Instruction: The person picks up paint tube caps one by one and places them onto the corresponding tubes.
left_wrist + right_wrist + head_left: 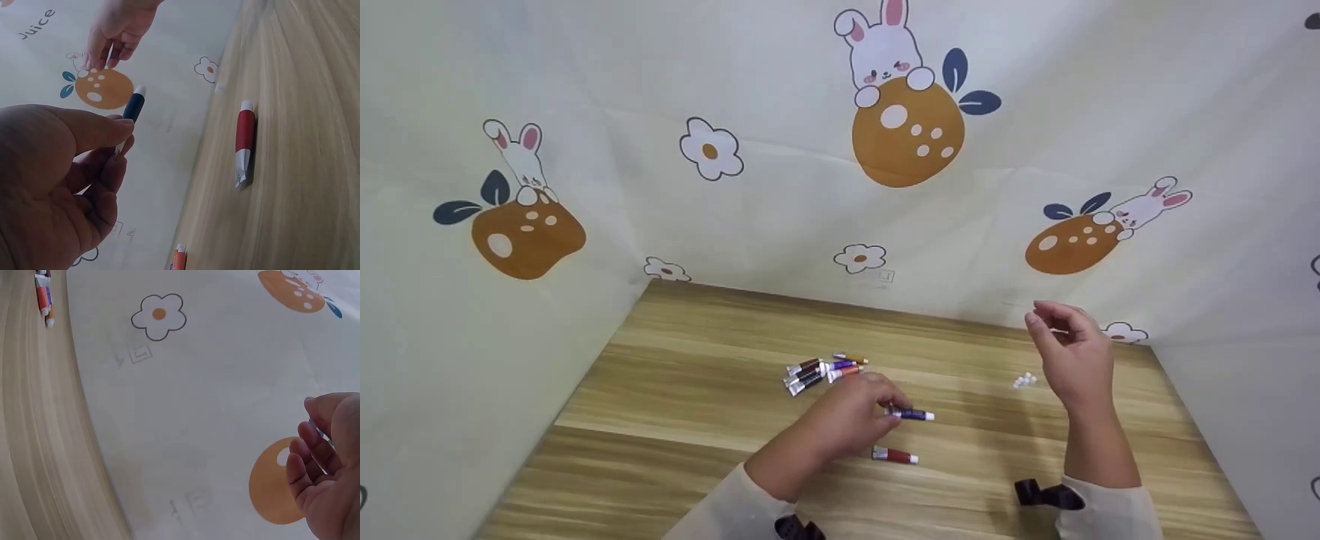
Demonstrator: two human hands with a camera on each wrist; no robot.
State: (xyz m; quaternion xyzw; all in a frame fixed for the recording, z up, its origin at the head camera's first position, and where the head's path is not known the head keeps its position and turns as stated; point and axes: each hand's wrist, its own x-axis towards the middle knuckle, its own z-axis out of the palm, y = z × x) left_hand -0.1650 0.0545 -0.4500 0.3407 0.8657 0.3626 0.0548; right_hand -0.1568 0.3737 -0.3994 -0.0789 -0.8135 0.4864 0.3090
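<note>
My left hand [851,416] pinches a dark blue paint tube [916,414] between thumb and fingers, its white cap pointing away from the hand. In the left wrist view the same blue tube [134,107] is held just above the table, with the crimped end among the fingertips. A red paint tube [896,455] lies nearby on the wood. My right hand [1076,360] is raised at the right with loosely bent fingers, and nothing shows in it. Below and left of it lie several small white pieces [1025,380], too small to name surely.
A loose pile of paint tubes [808,375] in dark, purple, orange and ochre colours lies beyond the left hand. The wood-patterned table [675,390] is bordered by a cream cloth [780,210] printed with rabbits and flowers, which rises at the back and both sides.
</note>
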